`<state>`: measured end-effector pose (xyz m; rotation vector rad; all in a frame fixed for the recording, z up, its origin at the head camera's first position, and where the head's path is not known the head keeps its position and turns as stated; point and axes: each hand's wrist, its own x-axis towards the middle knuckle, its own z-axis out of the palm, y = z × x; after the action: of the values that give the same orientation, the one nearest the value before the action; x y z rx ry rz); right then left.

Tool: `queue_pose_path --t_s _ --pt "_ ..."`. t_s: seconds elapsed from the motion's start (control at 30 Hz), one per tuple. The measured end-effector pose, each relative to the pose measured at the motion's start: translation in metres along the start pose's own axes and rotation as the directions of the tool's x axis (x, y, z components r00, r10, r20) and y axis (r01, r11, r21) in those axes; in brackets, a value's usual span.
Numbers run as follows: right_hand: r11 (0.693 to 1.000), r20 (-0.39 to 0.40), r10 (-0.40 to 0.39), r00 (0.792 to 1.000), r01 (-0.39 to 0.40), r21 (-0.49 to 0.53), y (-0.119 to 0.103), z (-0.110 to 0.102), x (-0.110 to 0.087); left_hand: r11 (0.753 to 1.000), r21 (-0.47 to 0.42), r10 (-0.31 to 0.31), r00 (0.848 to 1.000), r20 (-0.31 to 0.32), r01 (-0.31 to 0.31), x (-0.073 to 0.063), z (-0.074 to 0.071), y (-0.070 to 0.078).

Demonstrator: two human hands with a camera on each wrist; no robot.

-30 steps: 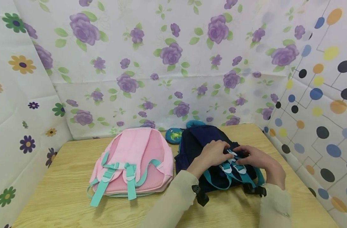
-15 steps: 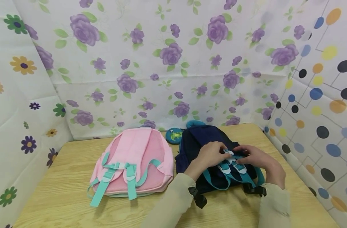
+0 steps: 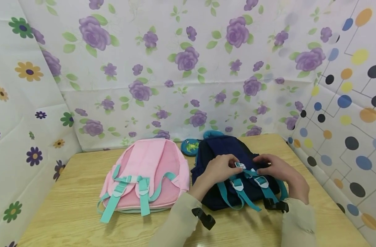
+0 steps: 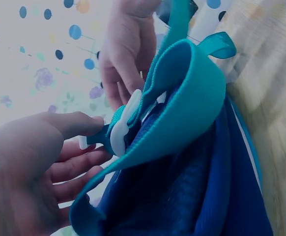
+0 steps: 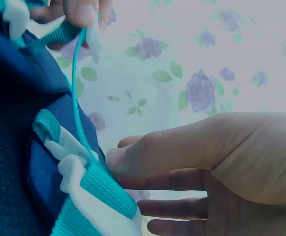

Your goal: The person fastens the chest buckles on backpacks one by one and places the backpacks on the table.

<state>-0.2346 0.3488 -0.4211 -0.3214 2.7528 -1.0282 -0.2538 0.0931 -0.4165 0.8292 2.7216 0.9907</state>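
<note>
A dark blue backpack (image 3: pixel 212 185) lies at the right with its teal straps (image 3: pixel 244 197) and white strap adjusters (image 3: pixel 237 184) facing up. My left hand (image 3: pixel 220 168) pinches a white plastic buckle half (image 3: pixel 240 165) between thumb and fingers; its prongs point right. On the other side, my right hand (image 3: pixel 275 168) holds a teal strap at its thumb and fingertips, beside another white piece (image 3: pixel 253 170). In the right wrist view a thin teal strap (image 5: pixel 76 88) runs between the two hands. What lies under the right fingertips is partly hidden.
Left of it lies a pink backpack (image 3: pixel 144 157) with teal straps. A round teal pouch (image 3: pixel 190 146) with a green cartoon animal sits behind, between the bags. Patterned cloth (image 3: pixel 163 68) walls the wooden table (image 3: pixel 73 206) at the back and sides.
My left hand has moved left with the white buckle half, widening the gap between the hands. The teal straps below have shifted and spread. The right hand has hardly moved.
</note>
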Motion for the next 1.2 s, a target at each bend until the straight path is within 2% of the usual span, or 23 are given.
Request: queue_pose_path --t_s 0.17,0.4,0.57,0.67,0.77,0.9,1.0,1.2 --pt "1.000 0.011 0.002 1.000 -0.002 0.010 -0.003 0.001 0.002 0.998 -0.061 0.004 1.000 -0.027 -0.006 -0.009 -0.010 -0.010" --pt "1.000 0.043 0.004 0.999 -0.005 0.026 -0.008 0.003 0.002 0.986 -0.163 0.006 0.999 -0.049 -0.014 -0.026 -0.031 -0.017" --pt "1.000 0.061 -0.006 0.998 0.005 0.025 -0.008 0.005 0.003 0.986 -0.164 0.032 0.997 -0.066 -0.043 -0.035 -0.045 -0.020" --pt "1.000 0.074 -0.003 0.997 0.002 0.013 -0.007 0.005 0.004 0.985 -0.166 0.044 0.996 -0.077 -0.056 -0.039 -0.049 -0.022" --pt "1.000 0.088 -0.004 0.996 0.004 0.000 -0.006 0.006 0.005 0.986 -0.151 0.060 0.996 -0.068 -0.070 -0.043 -0.047 -0.024" --pt "1.000 0.098 -0.022 0.995 0.024 -0.013 -0.005 0.008 0.008 0.988 -0.134 0.068 0.996 -0.056 -0.075 -0.048 -0.036 -0.030" --pt "0.999 0.096 -0.025 0.995 0.028 -0.022 -0.004 0.010 0.009 0.985 -0.156 0.060 0.997 -0.055 -0.068 -0.052 -0.027 -0.034" --pt "0.999 0.085 0.016 0.996 -0.013 -0.043 -0.003 0.010 0.007 0.977 -0.203 0.061 0.997 -0.051 -0.070 -0.057 -0.015 -0.040"
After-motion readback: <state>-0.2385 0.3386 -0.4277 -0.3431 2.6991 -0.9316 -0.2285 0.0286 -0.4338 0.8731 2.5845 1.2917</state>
